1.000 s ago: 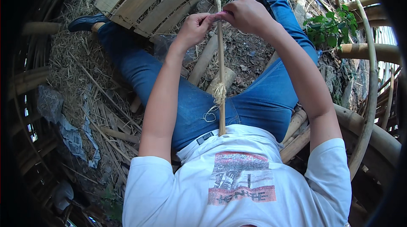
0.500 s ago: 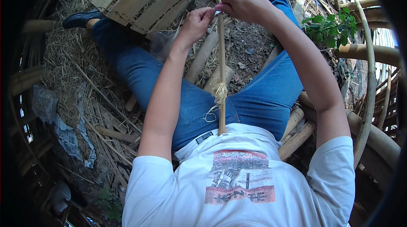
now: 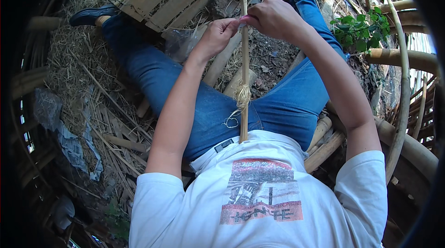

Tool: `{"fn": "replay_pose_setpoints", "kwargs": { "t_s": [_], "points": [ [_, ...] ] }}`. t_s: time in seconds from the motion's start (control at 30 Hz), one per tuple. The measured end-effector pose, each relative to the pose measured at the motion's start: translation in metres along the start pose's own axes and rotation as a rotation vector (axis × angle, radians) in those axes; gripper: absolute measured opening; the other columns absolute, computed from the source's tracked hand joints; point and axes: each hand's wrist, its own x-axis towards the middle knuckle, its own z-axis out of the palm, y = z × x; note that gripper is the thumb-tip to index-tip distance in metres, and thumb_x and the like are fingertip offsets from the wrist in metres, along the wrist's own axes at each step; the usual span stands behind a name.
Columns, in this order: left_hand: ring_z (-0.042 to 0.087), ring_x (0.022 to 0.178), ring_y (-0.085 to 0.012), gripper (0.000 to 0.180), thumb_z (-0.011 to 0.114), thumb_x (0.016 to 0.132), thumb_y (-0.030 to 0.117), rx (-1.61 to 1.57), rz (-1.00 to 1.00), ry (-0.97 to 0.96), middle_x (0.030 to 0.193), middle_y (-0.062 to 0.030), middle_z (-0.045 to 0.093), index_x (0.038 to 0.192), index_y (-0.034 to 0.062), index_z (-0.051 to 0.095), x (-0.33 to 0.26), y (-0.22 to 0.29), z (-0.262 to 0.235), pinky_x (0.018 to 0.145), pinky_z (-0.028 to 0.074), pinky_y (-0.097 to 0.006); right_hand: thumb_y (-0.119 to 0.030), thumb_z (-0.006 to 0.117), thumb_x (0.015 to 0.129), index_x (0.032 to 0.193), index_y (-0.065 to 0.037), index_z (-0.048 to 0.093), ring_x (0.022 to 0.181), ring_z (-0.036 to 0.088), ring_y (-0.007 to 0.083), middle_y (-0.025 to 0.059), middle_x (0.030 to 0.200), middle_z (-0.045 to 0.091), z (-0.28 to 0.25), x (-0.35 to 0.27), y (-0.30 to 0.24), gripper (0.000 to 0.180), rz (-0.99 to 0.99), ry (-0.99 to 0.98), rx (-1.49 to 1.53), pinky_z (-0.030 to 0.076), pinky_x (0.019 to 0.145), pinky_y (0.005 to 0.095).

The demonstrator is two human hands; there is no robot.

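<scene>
The person's hands had come slightly down the wooden stick [image 3: 245,60] toward its fibre binding [image 3: 242,95], suggesting the work had shifted a little along it. The stick ran between the jeans-clad legs [image 3: 160,76], its lower end against the white shirt [image 3: 190,201]. The right hand's [image 3: 280,18] grip was pinched on a pink strip [image 3: 251,19]; curled fingers hid the left hand's [image 3: 217,37] grip, so its hold could not be told. The upper edge cut off the stick's far end.
</scene>
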Motion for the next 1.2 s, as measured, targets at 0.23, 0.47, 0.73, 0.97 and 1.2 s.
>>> {"fn": "replay_pose_setpoints", "kwargs": {
  "t_s": [0.23, 0.47, 0.73, 0.97, 1.2],
  "points": [
    [0.034, 0.067, -0.004, 0.04, 0.051, 0.106, 0.037, 0.083, -0.001, 0.032, 0.071, 0.0082, 0.042, 0.103, 0.0017, 0.069, -0.02, -0.001, 0.006, 0.059, 0.031, -0.023, -0.041, 0.062, 0.096, 0.085, -0.007, 0.071, 0.064, 0.065, 0.0386, 0.0165, 0.067, 0.065, -0.003, -0.017, -0.017, 0.037, 0.02, -0.001, 0.016, 0.053, 0.059, 0.0492],
    [0.042, 0.067, -0.0062, 0.034, 0.054, 0.105, 0.033, 0.133, -0.033, 0.006, 0.07, 0.0043, 0.049, 0.105, 0.0022, 0.069, -0.042, 0.006, 0.013, 0.059, 0.038, -0.027, -0.041, 0.063, 0.095, 0.086, -0.007, 0.07, 0.063, 0.065, 0.0389, 0.0162, 0.065, 0.064, -0.003, -0.036, -0.035, 0.035, 0.019, -0.003, 0.043, 0.052, 0.058, 0.0491],
    [0.047, 0.058, -0.0102, 0.033, 0.057, 0.103, 0.033, 0.186, -0.075, -0.014, 0.06, -0.0043, 0.049, 0.101, 0.0025, 0.071, -0.07, 0.016, 0.017, 0.055, 0.041, -0.034, -0.039, 0.062, 0.095, 0.087, -0.008, 0.071, 0.062, 0.064, 0.0394, 0.0165, 0.065, 0.064, 0.006, -0.063, -0.051, 0.033, 0.036, -0.04, 0.132, 0.052, 0.058, 0.0498],
    [0.041, 0.059, -0.0082, 0.037, 0.055, 0.104, 0.032, 0.264, -0.097, -0.099, 0.06, 0.0003, 0.045, 0.087, 0.0005, 0.064, -0.094, 0.036, 0.017, 0.054, 0.037, -0.03, -0.035, 0.064, 0.095, 0.082, -0.007, 0.07, 0.061, 0.063, 0.0394, 0.0175, 0.062, 0.061, 0.015, -0.086, -0.072, 0.031, 0.037, 0.049, 0.264, 0.05, 0.057, 0.05],
    [0.047, 0.054, -0.0153, 0.038, 0.056, 0.101, 0.03, 0.33, -0.09, -0.166, 0.059, -0.0065, 0.052, 0.077, 0.0007, 0.058, -0.114, 0.055, 0.014, 0.055, 0.04, -0.034, -0.035, 0.065, 0.094, 0.08, -0.007, 0.068, 0.061, 0.064, 0.0387, 0.0165, 0.06, 0.061, 0.017, -0.111, -0.098, 0.031, 0.198, 0.028, 0.427, 0.051, 0.06, 0.0493]
  ]
}}
